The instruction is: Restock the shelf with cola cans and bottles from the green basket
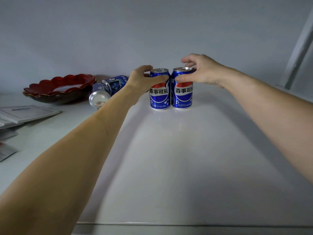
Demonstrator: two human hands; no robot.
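Two blue cola cans stand upright side by side, touching, near the back of the white shelf [169, 158]. My left hand [144, 78] grips the left can [159, 97] around its upper part, thumb across the front. My right hand [201, 72] holds the right can [183, 97] near its top, thumb on the front and fingers curved over the rim. Two more blue cans lie on their sides to the left: one [99, 97] shows its silver end, the other [116, 83] lies behind it. The green basket is not in view.
A dark red scalloped bowl [59, 89] sits at the back left. Flat white papers or booklets [25, 114] lie along the left edge. The shelf's front edge [186, 224] runs across the bottom. A grey wall stands behind the cans.
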